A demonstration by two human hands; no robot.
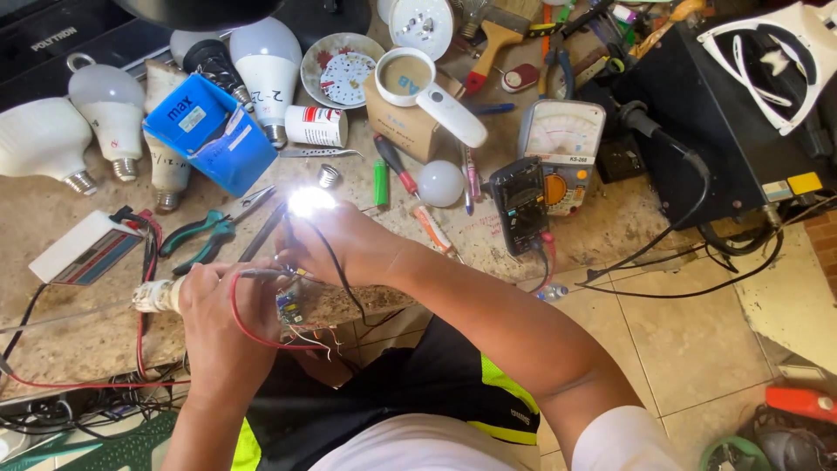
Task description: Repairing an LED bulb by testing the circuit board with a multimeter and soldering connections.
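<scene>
Testing looks under way: the left hand (218,305) grips a white lamp-holder probe (157,295), the right hand (349,249) pinches a glowing LED board (309,202) at twelve o'clock above the small blue driver circuit board (288,307), so steady contact matters next.

one view is given, taken from a camera worn on the head. the scene is looked down on steeply and from close by; the workbench (78,340) is seen across the upper left, the tiled floor (680,349) at the lower right.
</scene>
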